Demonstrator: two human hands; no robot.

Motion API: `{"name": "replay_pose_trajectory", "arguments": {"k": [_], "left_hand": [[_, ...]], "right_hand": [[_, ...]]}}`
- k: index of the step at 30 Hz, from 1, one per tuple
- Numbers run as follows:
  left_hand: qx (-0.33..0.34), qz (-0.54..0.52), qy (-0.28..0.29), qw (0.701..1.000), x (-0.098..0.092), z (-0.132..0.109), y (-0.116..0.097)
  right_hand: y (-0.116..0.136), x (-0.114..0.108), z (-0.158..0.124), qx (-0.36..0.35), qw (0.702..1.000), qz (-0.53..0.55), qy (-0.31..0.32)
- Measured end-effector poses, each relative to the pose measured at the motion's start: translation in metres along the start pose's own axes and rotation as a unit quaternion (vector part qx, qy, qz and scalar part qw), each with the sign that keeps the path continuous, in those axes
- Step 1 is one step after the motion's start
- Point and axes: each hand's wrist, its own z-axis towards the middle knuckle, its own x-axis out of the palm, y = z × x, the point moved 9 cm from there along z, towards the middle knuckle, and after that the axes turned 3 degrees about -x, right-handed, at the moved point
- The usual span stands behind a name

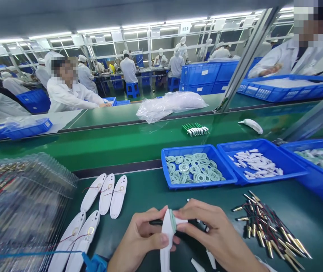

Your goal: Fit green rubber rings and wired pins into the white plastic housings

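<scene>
My left hand (140, 238) and my right hand (218, 234) together hold a long white plastic housing (165, 241) upright over the green bench mat (150, 192). A pale green ring (173, 221) sits at its upper end, partly covered by my fingers. To the left lie several white housings (106, 194) with thin red wires and brass discs. Right of my right hand is a heap of brass-tipped wired pins (269, 226). Small white pieces (198, 265) lie below my hands.
Blue trays hold green rings (195, 168), white parts (256, 164) and pale pieces (317, 162). A stack of clear trays (17, 204) holding wired parts stands at far left. Beyond is a green conveyor belt (93, 149); co-workers (71, 88) in white coats sit across it.
</scene>
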Motion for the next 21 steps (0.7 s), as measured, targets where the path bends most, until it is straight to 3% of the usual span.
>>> {"name": "replay_pose_trajectory", "arguments": {"k": [7, 11, 13, 16, 19, 21], "left_hand": [[0.012, 0.045, -0.007, 0.999, 0.006, -0.001, -0.009], [0.059, 0.096, -0.092, 0.989, 0.005, -0.006, -0.023], [0.103, 0.162, -0.165, 0.967, 0.004, -0.012, -0.033], [0.186, 0.283, -0.251, 0.907, 0.009, -0.023, -0.05], [0.246, 0.352, -0.274, 0.861, 0.019, -0.029, -0.057], [0.237, 0.364, -0.256, 0.864, 0.02, -0.027, -0.053]], "right_hand": [[-0.003, 0.0, -0.001, 0.002, 1.0, 0.012, 0.01], [-0.005, -0.006, 0.0, 0.018, 0.999, 0.036, -0.011], [-0.013, -0.002, -0.001, 0.058, 0.994, 0.087, -0.023], [-0.028, 0.012, -0.006, 0.117, 0.975, 0.182, -0.047], [-0.041, 0.018, -0.011, 0.158, 0.958, 0.215, -0.102], [-0.051, 0.021, -0.013, 0.2, 0.948, 0.221, -0.113]]}}
